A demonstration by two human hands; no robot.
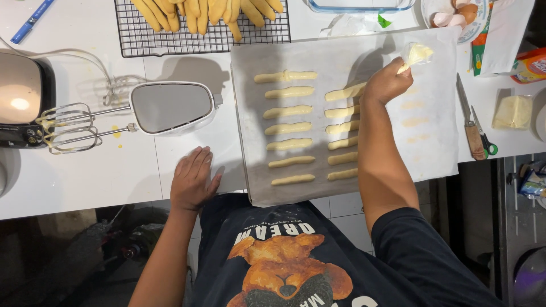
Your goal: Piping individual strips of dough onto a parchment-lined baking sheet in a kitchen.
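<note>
**Piping batter strips onto a lined tray**

The right hand [387,84] reaches over the grey paper-lined baking tray [438,148], grip closed around a clear plastic piping bag of pale batter [416,54]. The left hand [192,179] lies flat, fingers spread, on the white counter [85,182]. Fourteen pale piped batter strips [289,128] show in two columns. An orange package [532,65] sits at the far right edge.

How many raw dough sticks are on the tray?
13. Seven dough sticks lie in the left column of the tray, six in the next column by the right hand holding the piping bag; its arm may hide more.
</note>
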